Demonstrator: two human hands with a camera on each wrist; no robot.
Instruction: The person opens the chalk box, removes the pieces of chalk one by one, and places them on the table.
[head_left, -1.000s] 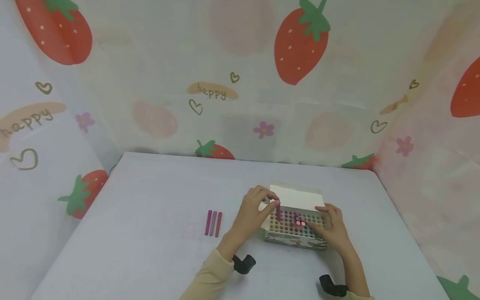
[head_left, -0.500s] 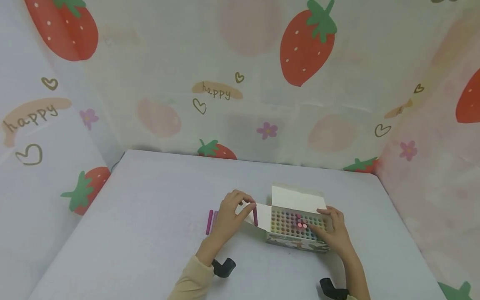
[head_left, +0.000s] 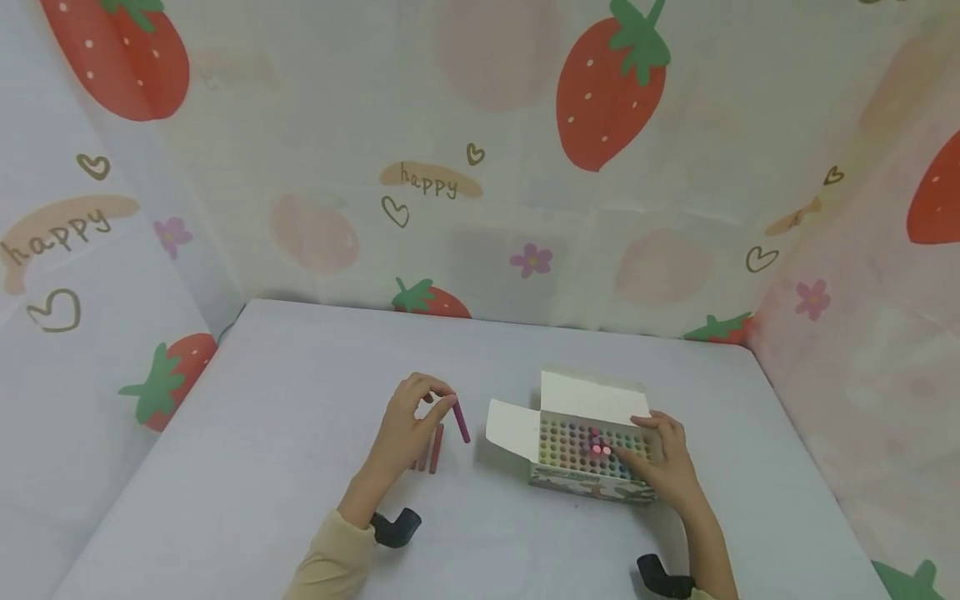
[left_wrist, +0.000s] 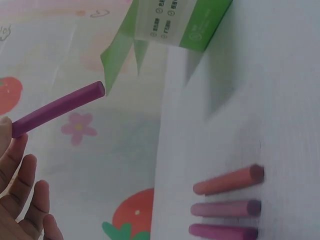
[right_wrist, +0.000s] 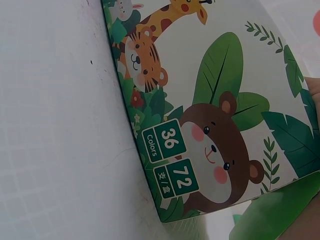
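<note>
My left hand (head_left: 401, 425) pinches a purple crayon (head_left: 461, 421) by its upper end, between thumb and index finger. It is raised over the table, left of the crayon box. In the left wrist view this purple crayon (left_wrist: 60, 108) points away from the fingertips. Three more crayons (head_left: 437, 450) lie side by side on the table, partly behind the hand: orange-red, mauve and magenta. The crayon box (head_left: 573, 481) lies open, with rows of crayon ends showing and a few pink ones standing higher. My right hand (head_left: 667, 462) holds the box's right end, thumb over the crayons.
A white back lid flap (head_left: 592, 395) stands up and a left side flap (head_left: 513, 429) sticks out toward my left hand. The white table (head_left: 300, 400) ends at a strawberry-print cloth (head_left: 450, 242). Black wrist mounts (head_left: 397, 528) sit under both wrists.
My left hand has carried the purple crayon from above the box leftward to beside the loose crayons. The box's left flap shows fully now. The right hand stays on the box.
</note>
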